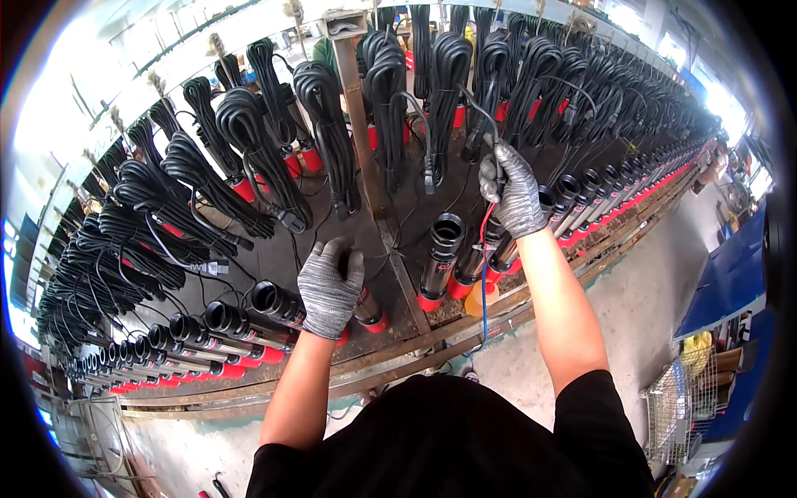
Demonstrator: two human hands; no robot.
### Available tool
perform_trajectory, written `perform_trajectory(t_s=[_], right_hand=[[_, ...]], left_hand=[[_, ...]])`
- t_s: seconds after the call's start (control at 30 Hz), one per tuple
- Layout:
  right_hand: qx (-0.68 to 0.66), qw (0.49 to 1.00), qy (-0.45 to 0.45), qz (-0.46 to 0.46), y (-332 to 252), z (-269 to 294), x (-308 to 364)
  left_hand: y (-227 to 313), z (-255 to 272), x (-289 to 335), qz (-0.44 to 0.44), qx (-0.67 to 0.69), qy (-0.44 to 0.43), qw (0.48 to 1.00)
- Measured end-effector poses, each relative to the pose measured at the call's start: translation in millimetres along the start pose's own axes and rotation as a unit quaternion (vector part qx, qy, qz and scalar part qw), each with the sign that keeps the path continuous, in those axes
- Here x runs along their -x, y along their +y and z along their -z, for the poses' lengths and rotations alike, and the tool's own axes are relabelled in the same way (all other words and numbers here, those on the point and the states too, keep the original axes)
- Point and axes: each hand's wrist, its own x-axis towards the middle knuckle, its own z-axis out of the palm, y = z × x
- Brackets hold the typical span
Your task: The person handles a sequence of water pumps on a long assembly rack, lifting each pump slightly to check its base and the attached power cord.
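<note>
In a grey knit glove, my left hand point(329, 286) curls around the upper part of a metal cylinder point(368, 307) with a red base; its top is hidden behind my fingers. My right hand point(516, 192), gloved alike, is raised and closed on the end of a dark cable point(480, 109). A red wire point(486, 222) runs down from that hand and meets a blue wire point(484, 290). What the fingertips hold exactly is covered. Just left of the right hand's wires stands another metal cylinder point(440, 257) with a black open collar.
Bundled black cables point(328, 124) hang in a long row behind, plugs dangling. More cylinders point(224, 315) line the front of the dark bench point(403, 319) on both sides. A rusty upright post point(365, 133) divides the row. A wire basket point(677, 407) stands on the floor at right.
</note>
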Motion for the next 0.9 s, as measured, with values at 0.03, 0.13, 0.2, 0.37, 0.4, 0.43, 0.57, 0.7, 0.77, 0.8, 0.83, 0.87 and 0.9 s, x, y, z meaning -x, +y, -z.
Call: perform_trajectory(t_s=[0.03, 0.13, 0.2, 0.37, 0.4, 0.43, 0.57, 0.7, 0.77, 0.8, 0.83, 0.87, 0.9], right_hand=[[0.0, 1.0, -0.021, -0.006, 0, 4, 0], [0.008, 1.0, 0.008, 0.003, 2, 3, -2], [0.021, 0.999, 0.036, 0.015, 5, 0, -4], [0.04, 0.999, 0.007, 0.029, 3, -4, 1], [0.062, 0.997, 0.007, 0.033, 3, -4, 1], [0.086, 0.995, 0.007, 0.04, 2, -2, 1], [0.048, 0.998, -0.014, 0.037, 4, 9, -1], [0.058, 0.998, -0.016, 0.028, 4, 12, -3], [0.032, 0.999, -0.016, 0.024, 3, -4, -3], [0.022, 0.999, -0.032, 0.014, 5, -1, -4], [0.019, 0.999, -0.036, 0.015, 6, 2, -4], [0.016, 0.999, -0.04, 0.017, 6, 4, -5], [0.013, 0.999, -0.044, 0.018, 7, 7, -6]], left_hand=[[0, 0, 0, -0.001, 0.001, 0.003, 1.0], [2, 3, 1, 0.023, -0.014, -0.019, 0.999], [-1, 2, 1, 0.015, -0.01, -0.014, 1.0], [-4, 0, 2, 0.021, 0.003, -0.011, 1.0], [-5, 0, 2, 0.019, 0.0, -0.009, 1.0], [-6, 0, 1, 0.018, 0.0, -0.007, 1.0], [-5, -1, 1, 0.008, -0.003, 0.0, 1.0], [-3, 0, 1, 0.018, 0.009, -0.018, 1.0], [-4, 5, 2, 0.004, 0.013, -0.025, 1.0], [-4, 8, 5, -0.01, 0.015, -0.028, 0.999], [-2, 9, 6, -0.026, 0.02, -0.033, 0.999], [3, 13, 11, -0.019, 0.041, -0.047, 0.998], [10, 19, 18, -0.01, 0.032, -0.072, 0.997]])
